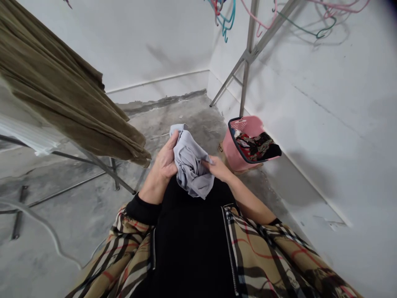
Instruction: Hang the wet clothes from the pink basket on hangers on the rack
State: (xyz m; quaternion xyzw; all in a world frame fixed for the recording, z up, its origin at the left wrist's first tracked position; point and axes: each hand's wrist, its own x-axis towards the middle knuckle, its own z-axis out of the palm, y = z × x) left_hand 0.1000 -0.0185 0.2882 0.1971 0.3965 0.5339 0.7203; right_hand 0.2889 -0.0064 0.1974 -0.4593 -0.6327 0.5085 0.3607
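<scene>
A bunched, light grey cloth garment (192, 165) is held up in front of my body, between both hands. Its exact kind does not show in the folds. My left hand (167, 159) grips its left edge, the thumb laid along the top side. On the other side my right hand (218, 167) pinches the right edge, with some of its fingers hidden behind or inside the fabric. The lower end of the garment hangs loose over my black top.
A pink basket (231, 151) with dark and red clothes (256, 145) stands at the right wall. Behind it rises a metal rack (245, 78) with coloured hangers (228, 20). Olive trousers or similar cloth (62, 82) hang at left above metal legs (114, 174). A pale hose (46, 225) lies lower left.
</scene>
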